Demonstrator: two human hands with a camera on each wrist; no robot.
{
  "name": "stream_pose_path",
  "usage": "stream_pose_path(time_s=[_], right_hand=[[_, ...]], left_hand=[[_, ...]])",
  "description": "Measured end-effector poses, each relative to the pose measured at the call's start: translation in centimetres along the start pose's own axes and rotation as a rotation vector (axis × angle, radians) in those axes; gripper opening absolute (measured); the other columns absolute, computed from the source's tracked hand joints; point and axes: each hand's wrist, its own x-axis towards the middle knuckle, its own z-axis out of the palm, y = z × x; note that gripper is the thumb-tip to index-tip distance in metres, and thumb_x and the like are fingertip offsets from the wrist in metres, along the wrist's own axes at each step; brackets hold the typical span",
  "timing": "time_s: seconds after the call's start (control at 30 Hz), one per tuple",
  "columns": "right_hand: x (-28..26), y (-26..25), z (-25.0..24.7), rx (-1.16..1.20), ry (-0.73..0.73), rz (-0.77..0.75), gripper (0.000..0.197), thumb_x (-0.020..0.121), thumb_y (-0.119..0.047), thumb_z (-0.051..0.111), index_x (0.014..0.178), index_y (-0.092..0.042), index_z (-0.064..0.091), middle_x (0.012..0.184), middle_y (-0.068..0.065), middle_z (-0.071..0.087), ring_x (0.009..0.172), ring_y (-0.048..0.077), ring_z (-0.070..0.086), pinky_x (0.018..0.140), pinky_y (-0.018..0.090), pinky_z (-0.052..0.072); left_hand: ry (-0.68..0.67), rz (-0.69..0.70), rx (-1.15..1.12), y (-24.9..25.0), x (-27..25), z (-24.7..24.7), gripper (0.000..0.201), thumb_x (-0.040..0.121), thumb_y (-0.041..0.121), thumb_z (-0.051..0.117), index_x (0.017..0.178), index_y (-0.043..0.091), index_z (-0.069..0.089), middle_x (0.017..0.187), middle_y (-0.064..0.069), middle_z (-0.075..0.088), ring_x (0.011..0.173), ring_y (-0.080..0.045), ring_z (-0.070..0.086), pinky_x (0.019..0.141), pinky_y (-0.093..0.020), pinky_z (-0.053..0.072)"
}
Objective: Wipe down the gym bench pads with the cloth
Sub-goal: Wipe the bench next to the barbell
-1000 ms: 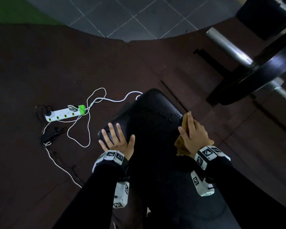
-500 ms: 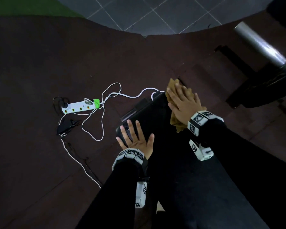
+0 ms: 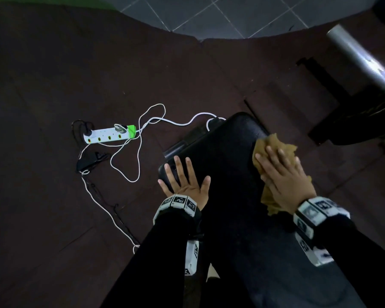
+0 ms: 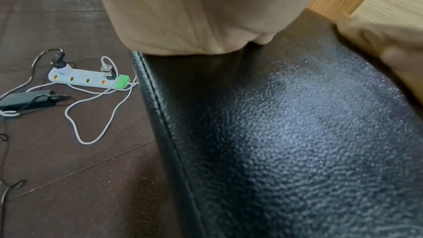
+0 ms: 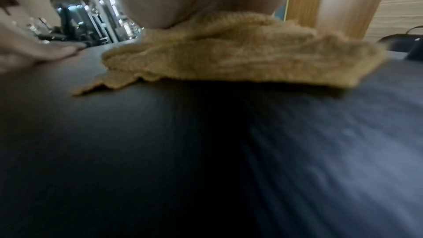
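The black textured bench pad (image 3: 227,165) (image 4: 286,133) (image 5: 183,151) runs from the middle of the head view toward me. My right hand (image 3: 282,174) lies flat, fingers straight, pressing a tan cloth (image 3: 273,145) (image 5: 240,57) onto the pad's right edge near its far end. My left hand (image 3: 185,178) rests palm down with spread fingers on the pad's left edge. In the left wrist view its palm (image 4: 206,15) presses on the pad's seam. The cloth bunches under my right palm and sticks out past the fingertips.
A white power strip (image 3: 108,135) (image 4: 89,79) with white cables and a black adapter (image 3: 87,163) lies on the dark floor mat left of the bench. A chrome barbell sleeve (image 3: 360,56) and a black weight plate (image 3: 369,121) stand at the right.
My right hand has slid the cloth back from the pad's far end along the right edge toward me. The left hand stays planted on the left edge.
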Motion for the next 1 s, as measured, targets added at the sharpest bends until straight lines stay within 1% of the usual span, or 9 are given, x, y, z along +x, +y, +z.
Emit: stream_pose_path(time_s=[0.07, 0.13, 0.33, 0.43, 0.5, 0.57, 0.7, 0.83, 1.0], right_hand=[[2.5, -0.3, -0.5, 0.063, 0.063, 0.082, 0.051, 0.096, -0.047, 0.010, 0.142, -0.041, -0.011, 0.158, -0.007, -0.005, 0.146, 0.020, 0.000, 0.115, 0.050, 0.009], [5.5, -1.9, -1.5, 0.089, 0.115, 0.093, 0.055, 0.098, -0.042, 0.023, 0.146, -0.040, -0.004, 0.158, -0.006, -0.004, 0.146, 0.022, 0.001, 0.114, 0.052, 0.007], [7.8, -7.9, -1.3, -0.028, 0.111, -0.103, 0.055, 0.099, -0.042, 0.022, 0.147, -0.040, -0.005, 0.156, -0.010, -0.013, 0.146, 0.020, -0.006, 0.114, 0.049, -0.004], [4.0, -7.8, 0.7, -0.044, 0.105, -0.206, 0.053, 0.097, -0.043, 0.022, 0.147, -0.039, 0.006, 0.156, -0.008, 0.000, 0.145, 0.022, 0.011, 0.114, 0.049, 0.008], [1.1, -6.4, 1.2, -0.042, 0.092, -0.189, 0.053, 0.094, -0.042, 0.026, 0.146, -0.036, 0.022, 0.154, -0.005, 0.021, 0.140, 0.023, 0.028, 0.110, 0.049, 0.022], [-0.5, -4.4, 1.2, -0.016, 0.053, -0.127, 0.053, 0.092, -0.042, 0.025, 0.145, -0.036, 0.021, 0.153, -0.005, 0.026, 0.138, 0.024, 0.032, 0.109, 0.049, 0.025], [0.9, -1.7, 0.4, 0.017, 0.073, 0.033, 0.050, 0.097, -0.044, 0.014, 0.143, -0.043, -0.006, 0.155, -0.012, -0.003, 0.146, 0.021, 0.006, 0.114, 0.047, 0.007], [5.6, -3.5, -1.1, 0.067, 0.151, 0.087, 0.055, 0.099, -0.041, 0.026, 0.148, -0.039, 0.002, 0.158, -0.006, -0.001, 0.146, 0.024, 0.002, 0.115, 0.052, 0.004], [7.2, -7.4, -0.7, 0.012, 0.134, -0.083, 0.057, 0.098, -0.042, 0.027, 0.148, -0.040, 0.000, 0.158, -0.007, -0.006, 0.146, 0.023, -0.004, 0.113, 0.051, -0.005]], left_hand=[[0.000, -0.001, 0.005, 0.0, 0.0, 0.0, 0.069, 0.093, 0.064, 0.012, 0.133, 0.032, -0.035, 0.137, 0.007, -0.047, 0.138, -0.026, -0.035, 0.109, -0.053, -0.021], [-0.009, -0.009, 0.011, 0.0, 0.0, 0.0, 0.069, 0.093, 0.064, 0.012, 0.133, 0.032, -0.034, 0.139, 0.007, -0.046, 0.138, -0.026, -0.035, 0.110, -0.054, -0.020], [0.007, -0.022, 0.002, 0.3, -0.3, -0.5, 0.069, 0.090, 0.067, 0.007, 0.137, 0.032, -0.030, 0.146, 0.006, -0.040, 0.140, -0.026, -0.032, 0.112, -0.054, -0.017], [0.019, -0.008, 0.016, 0.3, -0.5, -0.6, 0.084, 0.059, 0.075, -0.034, 0.132, 0.034, -0.036, 0.139, 0.008, -0.046, 0.138, -0.024, -0.035, 0.110, -0.054, -0.018], [0.034, 0.000, 0.021, 0.2, -0.3, -0.2, 0.089, 0.050, 0.074, -0.041, 0.130, 0.034, -0.039, 0.134, 0.009, -0.051, 0.132, -0.021, -0.041, 0.110, -0.054, -0.018], [0.050, 0.005, 0.000, -0.1, 0.1, 0.4, 0.078, 0.066, 0.075, -0.025, 0.132, 0.035, -0.037, 0.138, 0.009, -0.049, 0.129, -0.018, -0.043, 0.110, -0.055, -0.019], [0.099, 0.012, -0.016, -0.6, 0.5, 1.2, 0.071, 0.089, 0.068, 0.011, 0.136, 0.036, -0.032, 0.150, 0.007, -0.036, 0.136, -0.020, -0.036, 0.110, -0.054, -0.020], [0.102, 0.010, -0.003, -0.5, 0.4, 1.0, 0.071, 0.092, 0.066, 0.015, 0.136, 0.035, -0.030, 0.153, 0.006, -0.033, 0.140, -0.024, -0.031, 0.111, -0.055, -0.018], [0.117, -0.011, 0.000, -0.1, 0.1, 0.7, 0.069, 0.093, 0.064, 0.017, 0.135, 0.035, -0.029, 0.154, 0.005, -0.030, 0.141, -0.024, -0.029, 0.111, -0.054, -0.018]])
